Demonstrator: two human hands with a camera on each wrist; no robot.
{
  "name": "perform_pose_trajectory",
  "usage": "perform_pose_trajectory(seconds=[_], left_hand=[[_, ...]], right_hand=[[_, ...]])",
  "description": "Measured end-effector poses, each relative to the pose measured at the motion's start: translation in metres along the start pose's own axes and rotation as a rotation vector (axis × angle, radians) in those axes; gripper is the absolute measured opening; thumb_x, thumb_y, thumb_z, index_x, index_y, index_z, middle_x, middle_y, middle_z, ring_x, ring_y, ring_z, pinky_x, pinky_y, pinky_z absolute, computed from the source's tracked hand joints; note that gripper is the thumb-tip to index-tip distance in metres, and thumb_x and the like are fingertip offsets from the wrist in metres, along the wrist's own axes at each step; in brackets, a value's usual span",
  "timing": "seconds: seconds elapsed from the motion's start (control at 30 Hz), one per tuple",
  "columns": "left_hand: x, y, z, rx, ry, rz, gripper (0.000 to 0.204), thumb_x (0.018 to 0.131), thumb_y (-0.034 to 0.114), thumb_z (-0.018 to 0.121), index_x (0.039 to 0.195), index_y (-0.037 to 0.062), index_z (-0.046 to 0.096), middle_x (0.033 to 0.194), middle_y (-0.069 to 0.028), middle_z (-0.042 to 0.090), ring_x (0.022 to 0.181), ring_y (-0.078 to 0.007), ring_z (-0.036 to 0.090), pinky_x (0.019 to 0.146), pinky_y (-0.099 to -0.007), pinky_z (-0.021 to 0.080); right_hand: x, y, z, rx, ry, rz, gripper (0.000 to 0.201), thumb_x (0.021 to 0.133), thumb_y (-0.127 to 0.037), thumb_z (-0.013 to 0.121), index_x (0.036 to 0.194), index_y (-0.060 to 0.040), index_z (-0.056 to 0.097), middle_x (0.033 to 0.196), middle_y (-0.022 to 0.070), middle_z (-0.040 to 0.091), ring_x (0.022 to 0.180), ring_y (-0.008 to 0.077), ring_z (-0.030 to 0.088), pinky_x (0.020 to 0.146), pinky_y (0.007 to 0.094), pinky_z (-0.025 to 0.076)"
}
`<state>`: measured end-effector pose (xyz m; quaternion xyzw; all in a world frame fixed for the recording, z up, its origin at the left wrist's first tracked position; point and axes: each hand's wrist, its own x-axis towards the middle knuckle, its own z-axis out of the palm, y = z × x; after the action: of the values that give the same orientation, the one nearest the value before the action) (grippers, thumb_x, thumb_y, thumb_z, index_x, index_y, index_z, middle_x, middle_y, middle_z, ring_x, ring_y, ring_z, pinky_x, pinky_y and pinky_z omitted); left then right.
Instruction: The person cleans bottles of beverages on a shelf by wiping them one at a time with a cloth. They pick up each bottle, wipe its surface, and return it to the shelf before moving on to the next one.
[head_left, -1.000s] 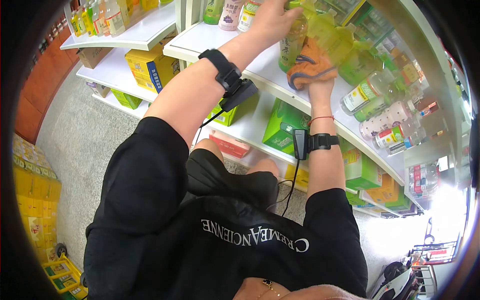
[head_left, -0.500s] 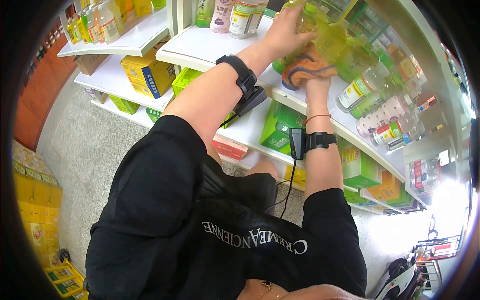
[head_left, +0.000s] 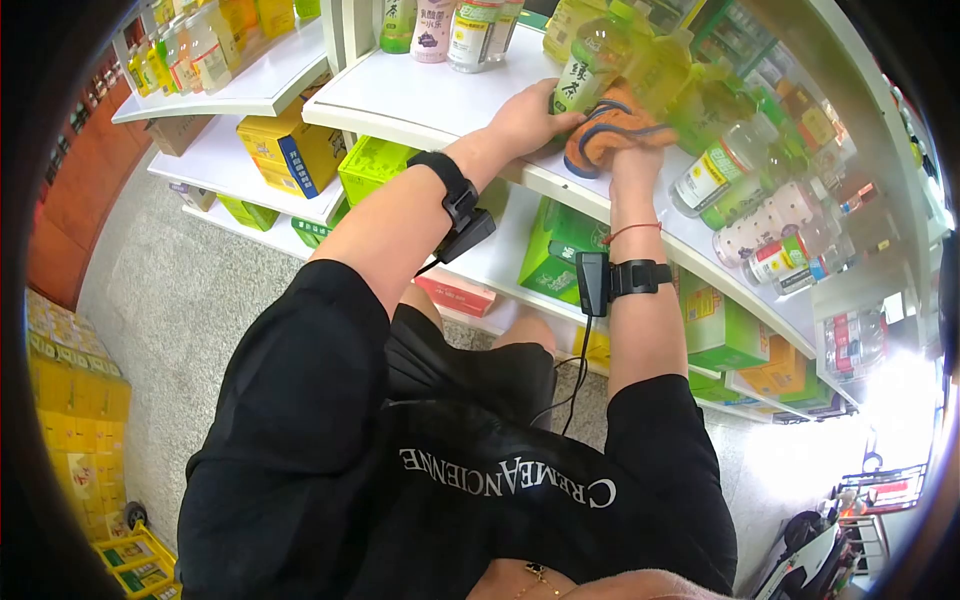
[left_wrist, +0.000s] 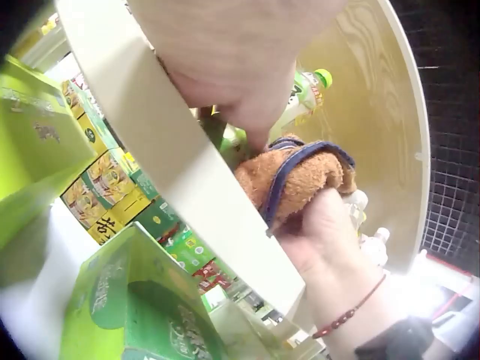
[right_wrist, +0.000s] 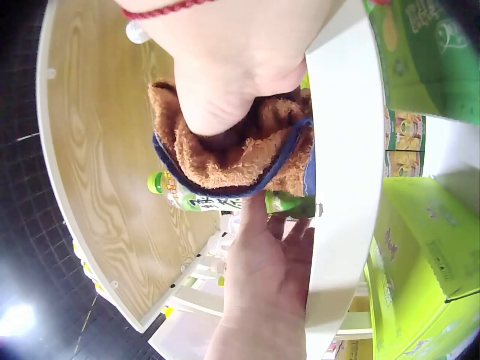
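Low on a green tea bottle (head_left: 592, 62) with a green cap, my left hand (head_left: 525, 120) grips it with the thumb in front and the fingers partly hidden behind. My right hand (head_left: 636, 168) holds a bunched orange-brown cloth (right_wrist: 225, 161) with dark blue edging, which covers most of its fingers. The cloth lies against the bottle's side, above the front edge of the white shelf (head_left: 400, 95). From the left wrist, the green cap (left_wrist: 323, 78) and part of the label show beyond the cloth.
Clear bottles with white-and-green labels (head_left: 715, 182) and a pink-labelled bottle (head_left: 770, 222) stand right of the cloth. A pink bottle (head_left: 432, 30) and others stand at the back left. Green cartons (head_left: 555, 255) fill the shelf below. A curved side panel (right_wrist: 112, 172) borders the shelf.
My left hand has moved from the bottle's upper part down to its lower part, uncovering the label and cap. The right hand with the cloth has stayed nearly in place.
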<state>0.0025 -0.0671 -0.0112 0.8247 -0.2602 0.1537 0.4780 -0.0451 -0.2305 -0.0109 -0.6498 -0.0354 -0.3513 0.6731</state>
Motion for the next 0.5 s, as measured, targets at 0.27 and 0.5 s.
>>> perform_pose_trajectory(seconds=[0.27, 0.5], left_hand=[[-0.004, -0.004, 0.002, -0.057, 0.011, 0.016, 0.069, 0.083, 0.037, 0.072, 0.135, -0.0024, 0.048, 0.125, -0.0260, 0.058, 0.115, -0.0380, 0.057, 0.099, -0.0411, 0.045], [-0.004, -0.005, 0.002, -0.070, -0.019, 0.032, 0.068, 0.082, 0.038, 0.072, 0.133, -0.0003, 0.049, 0.124, -0.0260, 0.057, 0.115, -0.0389, 0.056, 0.099, -0.0419, 0.045]], right_hand=[[0.010, 0.012, -0.014, 0.115, -0.020, -0.208, 0.051, 0.093, -0.011, 0.060, 0.138, 0.0025, 0.038, 0.133, 0.0135, 0.051, 0.121, 0.0230, 0.052, 0.105, 0.0367, 0.044], [0.060, -0.016, -0.001, 0.234, -0.139, -0.228, 0.048, 0.096, -0.011, 0.057, 0.139, -0.0003, 0.039, 0.136, 0.0126, 0.048, 0.123, 0.0243, 0.051, 0.105, 0.0384, 0.044]])
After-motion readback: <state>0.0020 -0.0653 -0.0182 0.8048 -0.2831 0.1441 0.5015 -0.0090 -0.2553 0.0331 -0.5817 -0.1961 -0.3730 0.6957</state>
